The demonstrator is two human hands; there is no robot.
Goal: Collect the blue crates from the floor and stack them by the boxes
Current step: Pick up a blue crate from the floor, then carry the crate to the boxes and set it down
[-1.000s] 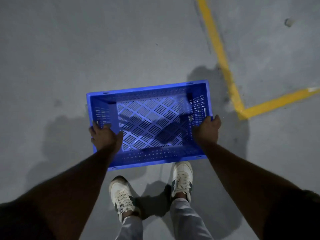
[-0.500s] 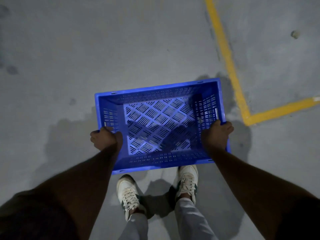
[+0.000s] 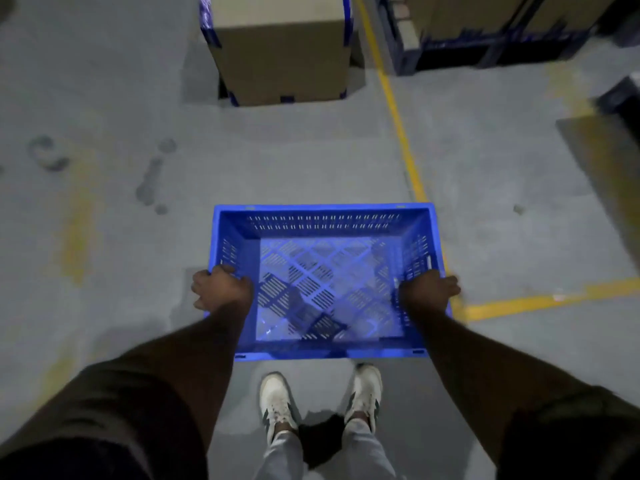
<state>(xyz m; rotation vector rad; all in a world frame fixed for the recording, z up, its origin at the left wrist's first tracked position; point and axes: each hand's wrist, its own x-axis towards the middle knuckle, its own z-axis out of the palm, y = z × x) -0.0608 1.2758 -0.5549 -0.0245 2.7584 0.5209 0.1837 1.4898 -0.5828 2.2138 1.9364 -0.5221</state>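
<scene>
Since a moment ago our view has swung forward, so a cardboard box (image 3: 280,60) with blue edging now shows ahead of us, and the yellow floor line (image 3: 398,109) runs up past its right side instead of ending near the top edge. We see the grey concrete floor (image 3: 104,140) spreading all around, marked with scuffs. More boxes on dark blue pallets (image 3: 485,46) sit at the upper right. We carry the blue crate (image 3: 325,216) level in front of us, off the floor and well short of the boxes. Our left hand (image 3: 221,289) grips its left rim with curled fingers, and our right hand (image 3: 427,289) grips the right rim the same way. Below, our white shoes (image 3: 277,403) stand on the floor.
</scene>
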